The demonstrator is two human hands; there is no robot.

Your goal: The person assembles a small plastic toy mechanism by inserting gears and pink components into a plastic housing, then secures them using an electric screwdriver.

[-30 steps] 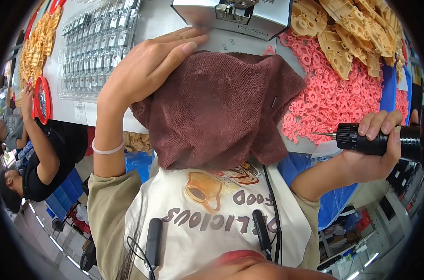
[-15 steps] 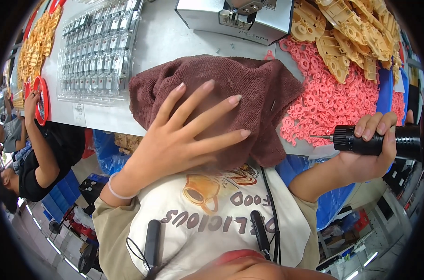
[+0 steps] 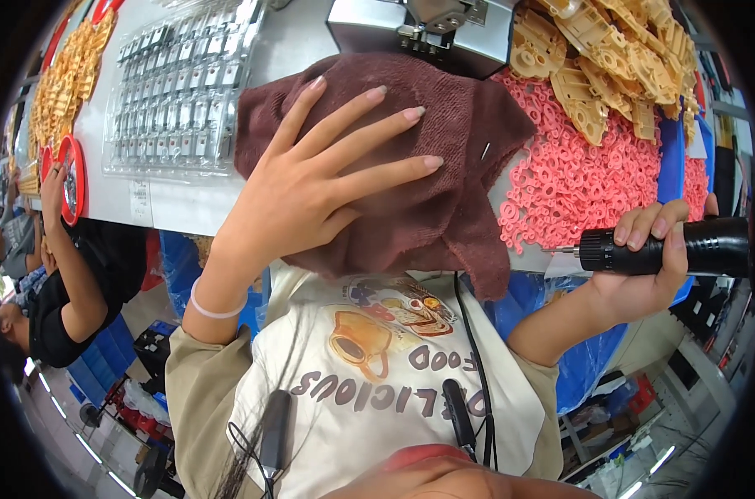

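A brown terry cloth lies bunched over the near edge of the table, with a small metal pin or screw showing on its right part. My left hand rests flat on this cloth, its fingers spread wide. Out to the right, my right hand is wrapped round a black electric screwdriver. Its thin bit points left, near the front edge of a heap of pink plastic ring-shaped parts.
Yellow plastic housings are piled beyond the pink parts. A grey metal machine stands at the back middle. Clear trays of small metal parts lie at the left. Farther left, a co-worker's arm reaches to a red-rimmed dish.
My left hand has slid forward with the cloth, which now reaches nearer the machine. My right hand and the screwdriver have shifted slightly left.
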